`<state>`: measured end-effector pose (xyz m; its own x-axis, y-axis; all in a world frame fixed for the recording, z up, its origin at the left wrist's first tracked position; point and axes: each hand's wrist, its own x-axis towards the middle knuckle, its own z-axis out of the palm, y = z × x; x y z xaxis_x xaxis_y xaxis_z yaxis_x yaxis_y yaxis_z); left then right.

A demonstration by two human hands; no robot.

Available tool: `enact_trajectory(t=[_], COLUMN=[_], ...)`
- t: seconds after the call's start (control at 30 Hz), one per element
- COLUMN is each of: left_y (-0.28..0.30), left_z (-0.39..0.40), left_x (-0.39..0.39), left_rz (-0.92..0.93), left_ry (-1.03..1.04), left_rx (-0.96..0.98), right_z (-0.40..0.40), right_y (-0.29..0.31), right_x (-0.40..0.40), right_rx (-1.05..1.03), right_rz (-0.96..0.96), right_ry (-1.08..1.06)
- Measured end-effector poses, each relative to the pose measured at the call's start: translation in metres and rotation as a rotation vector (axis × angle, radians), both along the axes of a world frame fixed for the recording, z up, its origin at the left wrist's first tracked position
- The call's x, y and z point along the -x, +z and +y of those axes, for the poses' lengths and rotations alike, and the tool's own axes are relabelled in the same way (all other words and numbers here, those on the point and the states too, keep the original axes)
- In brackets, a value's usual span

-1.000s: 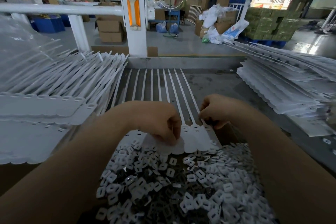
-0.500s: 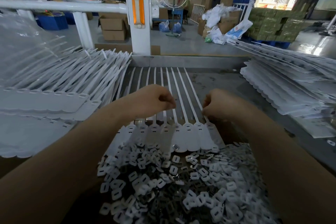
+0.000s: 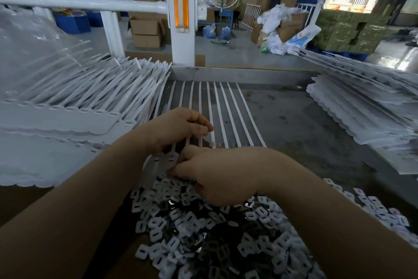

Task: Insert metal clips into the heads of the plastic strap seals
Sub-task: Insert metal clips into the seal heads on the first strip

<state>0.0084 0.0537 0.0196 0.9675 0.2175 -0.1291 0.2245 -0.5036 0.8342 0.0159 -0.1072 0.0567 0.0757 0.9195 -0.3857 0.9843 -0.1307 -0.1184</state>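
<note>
A row of white plastic strap seals lies flat on the grey table, straps pointing away and heads toward me. A heap of white and metal clips fills the brown box below the heads. My left hand rests on the straps just behind the heads, fingers curled with thumb against fingertips; nothing shows inside it. My right hand lies across the heads' near edge and the heap, fingers curled down to the left. Its fingertips and whatever they hold are hidden.
Thick stacks of joined strap seals lie at the left and the right. A clear plastic bag sits at far left. A white post with orange inserts and a rail stand behind the table's back edge.
My right hand has swung left from beside the strip and now covers most of the heads at the heap's edge. My left hand stays curled over the straps.
</note>
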Motion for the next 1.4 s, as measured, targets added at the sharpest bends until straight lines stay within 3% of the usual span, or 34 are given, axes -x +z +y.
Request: enact_trajectory(t=[0.17, 0.37, 0.5, 0.6, 0.73, 0.93, 1.13, 1.3, 1.4], left_y=[0.001, 0.001, 0.001, 0.002, 0.002, -0.001, 0.0, 0.0, 0.0], left_z=[0.001, 0.0, 0.0, 0.0, 0.0, 0.0, 0.0, -0.002, -0.001], left_x=[0.001, 0.001, 0.0, 0.0, 0.001, -0.001, 0.001, 0.001, 0.001], left_rz=[-0.019, -0.021, -0.029, -0.014, -0.034, -0.038, -0.031, -0.024, -0.025], left_ry=[-0.007, -0.008, -0.021, -0.02, -0.028, 0.009, -0.008, 0.005, 0.011], left_rx=[0.003, 0.004, -0.034, -0.025, 0.014, -0.004, 0.006, 0.01, 0.011], right_z=[-0.001, 0.008, 0.006, 0.003, -0.002, -0.006, -0.011, -0.014, -0.013], right_y=[0.011, -0.009, -0.002, 0.007, 0.012, 0.01, 0.019, 0.016, 0.015], right_x=[0.001, 0.003, 0.006, 0.003, -0.013, -0.025, -0.021, -0.038, -0.03], right_rx=[-0.06, -0.121, -0.094, -0.137, -0.19, -0.068, 0.037, 0.037, 0.118], right_rz=[0.199, 0.059, 0.207, 0.299, 0.195, 0.081, 0.287, 0.102, 0.204], right_ry=[0.002, -0.052, 0.025, -0.041, -0.205, -0.287, -0.254, -0.303, -0.271])
